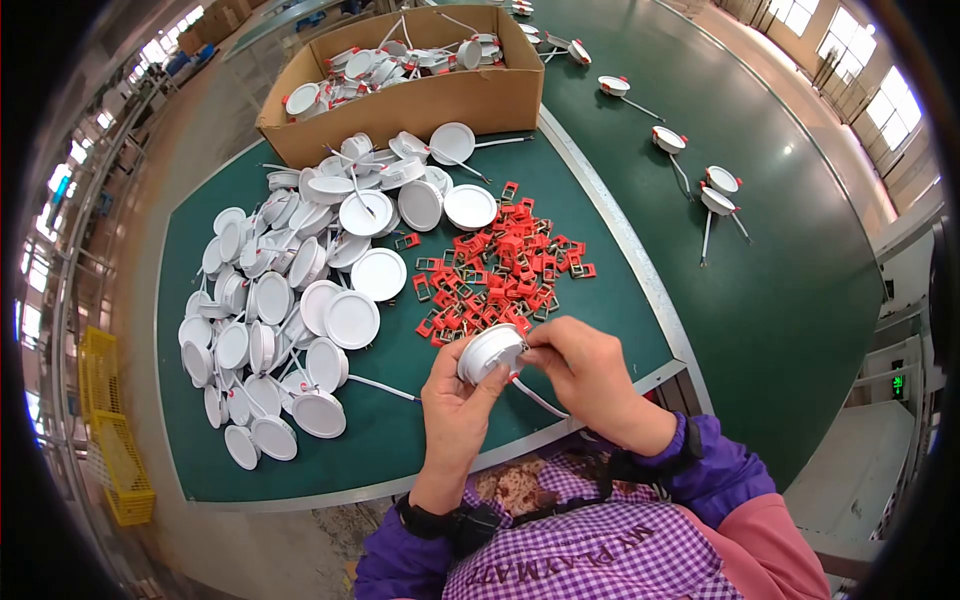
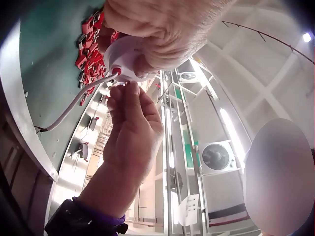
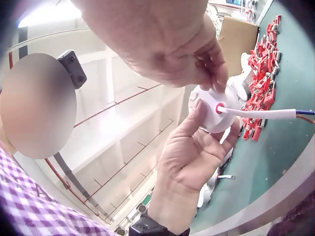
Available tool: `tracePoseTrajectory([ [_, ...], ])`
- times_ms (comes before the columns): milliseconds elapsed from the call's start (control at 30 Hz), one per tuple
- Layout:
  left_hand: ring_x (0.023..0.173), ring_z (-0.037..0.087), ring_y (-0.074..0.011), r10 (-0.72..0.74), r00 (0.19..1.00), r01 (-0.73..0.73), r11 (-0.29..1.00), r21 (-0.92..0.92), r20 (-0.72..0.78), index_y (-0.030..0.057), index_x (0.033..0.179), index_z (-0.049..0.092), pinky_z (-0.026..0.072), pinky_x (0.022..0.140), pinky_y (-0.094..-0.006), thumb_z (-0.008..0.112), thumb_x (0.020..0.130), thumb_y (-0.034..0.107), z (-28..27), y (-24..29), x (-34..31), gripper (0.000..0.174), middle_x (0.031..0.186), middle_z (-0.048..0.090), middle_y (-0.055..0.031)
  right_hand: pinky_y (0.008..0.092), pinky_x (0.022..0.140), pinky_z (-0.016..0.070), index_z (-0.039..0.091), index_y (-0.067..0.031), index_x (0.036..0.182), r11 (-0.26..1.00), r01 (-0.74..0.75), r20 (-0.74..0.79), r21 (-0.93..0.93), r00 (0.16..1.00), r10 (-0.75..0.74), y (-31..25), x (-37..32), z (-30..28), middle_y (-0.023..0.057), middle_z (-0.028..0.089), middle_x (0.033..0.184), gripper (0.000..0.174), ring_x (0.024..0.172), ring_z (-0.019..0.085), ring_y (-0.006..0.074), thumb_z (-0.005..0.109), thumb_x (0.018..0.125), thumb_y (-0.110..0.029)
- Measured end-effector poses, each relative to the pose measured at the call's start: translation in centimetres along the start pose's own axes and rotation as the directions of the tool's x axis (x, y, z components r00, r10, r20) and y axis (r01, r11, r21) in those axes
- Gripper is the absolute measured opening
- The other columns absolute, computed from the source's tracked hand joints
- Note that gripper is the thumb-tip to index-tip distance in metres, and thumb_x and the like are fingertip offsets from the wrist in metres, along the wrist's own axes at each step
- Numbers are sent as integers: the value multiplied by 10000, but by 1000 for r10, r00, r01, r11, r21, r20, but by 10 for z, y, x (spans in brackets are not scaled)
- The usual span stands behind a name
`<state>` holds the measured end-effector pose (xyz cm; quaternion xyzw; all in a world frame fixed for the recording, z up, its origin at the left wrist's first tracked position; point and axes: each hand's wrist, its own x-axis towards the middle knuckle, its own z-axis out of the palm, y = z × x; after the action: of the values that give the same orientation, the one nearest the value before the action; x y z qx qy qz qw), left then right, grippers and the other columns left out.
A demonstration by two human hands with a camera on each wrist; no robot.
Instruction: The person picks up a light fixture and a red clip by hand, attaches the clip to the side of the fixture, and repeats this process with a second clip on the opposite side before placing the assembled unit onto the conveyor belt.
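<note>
A white round downlight [image 1: 488, 352] with a white cable [image 1: 540, 398] is tilted on its side above the near table edge. My left hand [image 1: 455, 408] grips its body between thumb and fingers. At the opposite side of the housing, my right hand [image 1: 592, 372] pinches at the edge with bent fingers; I cannot tell whether a small part sits between those fingertips. In the right wrist view the cable leaves the downlight [image 3: 210, 109] through a red grommet [image 3: 220, 107], its blue and brown wire ends bare of sheath. Just beyond the hands lies a heap of red spring clips [image 1: 510, 255].
Many white downlights [image 1: 350, 320] with cables are piled on the left of the green table [image 1: 400, 450]. A cardboard box [image 1: 420, 110] of more downlights stands at the back. On the green belt [image 1: 770, 240] at right, several downlights [image 1: 668, 140] with red clips lie spaced out.
</note>
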<state>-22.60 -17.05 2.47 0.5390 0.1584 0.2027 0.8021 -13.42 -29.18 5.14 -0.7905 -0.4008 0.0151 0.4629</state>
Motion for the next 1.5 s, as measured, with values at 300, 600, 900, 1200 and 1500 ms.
tracePoseTrajectory([
  [300, 956, 577, -158, -123, 991, 129, 981, -142, 47, -9, 1105, 474, 475, 848, -295, 631, 803, -15, -5, 11, -15, 340, 1051, 581, -104, 265, 642, 494, 512, 19, 1137, 839, -363, 234, 405, 928, 289, -8, -3, -17, 134, 645, 911, 389, 672, 623, 144, 662, 783, -48],
  [600, 942, 586, -160, -220, 968, 228, 972, -55, 121, -15, 1133, 471, 480, 829, -289, 624, 764, -65, -4, 14, -12, 402, 1044, 591, -106, 261, 561, 473, 564, 31, 1088, 817, -477, 474, 324, 829, 295, 9, 12, -29, 112, 645, 856, 325, 639, 606, 118, 650, 804, -101],
  [900, 1027, 561, -206, -129, 992, 128, 987, -96, -9, 4, 1299, 388, 475, 872, -336, 562, 795, -56, -35, 29, -4, 537, 1174, 529, -139, 399, 707, 466, 561, -47, 929, 876, -95, 68, -473, 987, 144, 101, 29, -29, 120, 540, 876, 145, 834, 570, 308, 567, 824, -147],
  [1200, 944, 574, -183, -315, 947, 257, 855, -451, -58, 54, 1211, 456, 454, 621, -265, 599, 835, 153, -44, 15, -4, 414, 1104, 568, -68, 375, 659, 473, 493, -15, 877, 908, 29, 99, -418, 995, 14, 74, 4, -17, 126, 542, 807, 134, 764, 562, 317, 565, 829, -117],
  [1500, 977, 585, -245, -354, 935, 318, 839, -441, 2, 78, 1199, 403, 545, 721, -378, 613, 797, 17, -17, 0, -4, 458, 1102, 550, -100, 245, 608, 504, 564, 40, 1000, 860, -339, 53, 382, 937, 346, 14, -1, -7, 124, 640, 787, 179, 660, 647, 143, 554, 853, -62],
])
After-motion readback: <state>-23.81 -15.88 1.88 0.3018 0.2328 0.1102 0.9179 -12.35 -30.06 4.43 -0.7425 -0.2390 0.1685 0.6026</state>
